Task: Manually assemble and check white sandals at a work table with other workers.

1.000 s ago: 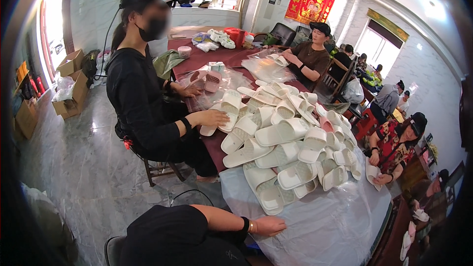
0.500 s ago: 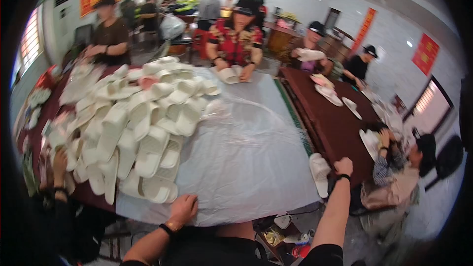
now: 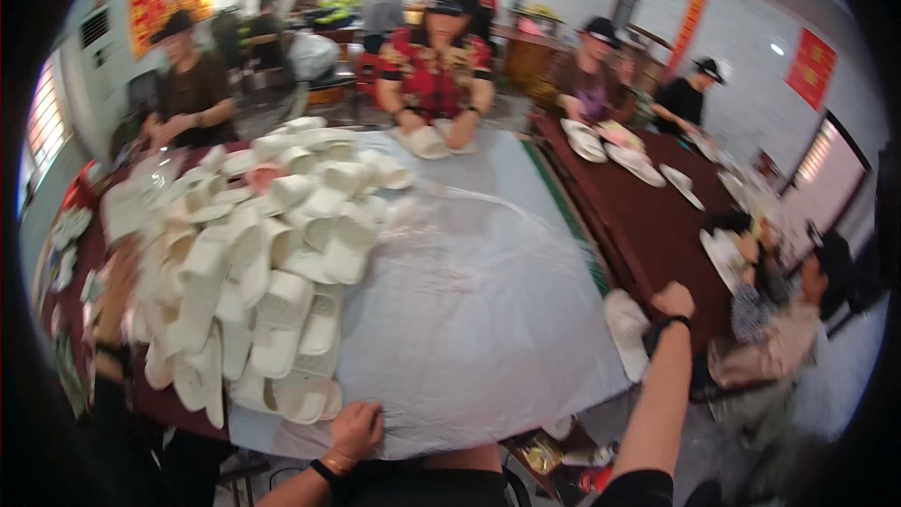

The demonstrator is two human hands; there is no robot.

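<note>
My left hand (image 3: pixel 358 430) rests on the near edge of the plastic-covered table (image 3: pixel 469 319), its fingers curled in and nothing visible in them. Close to it lie the lowest white slippers (image 3: pixel 302 396) of a large heap (image 3: pixel 282 300) on the left half of the table. Farther right, my right hand (image 3: pixel 674 300) is closed in a fist at the edge of the dark red table (image 3: pixel 629 216), with nothing showing in it. A pair of white slippers (image 3: pixel 626 333) lies just left of that fist, at the table corner.
Across the table a person in a red patterned shirt (image 3: pixel 436 66) handles white slippers. A co-worker's blurred arm (image 3: pixel 114 310) reaches into the heap at left. Several people sit along the dark red table. Below the table edge is a low shelf with small items (image 3: pixel 554 455).
The view has shifted slightly. My hands keep their poses beside the tables. The co-worker's arm at left has reached farther up the heap, and a person at right has put down the white slippers.
</note>
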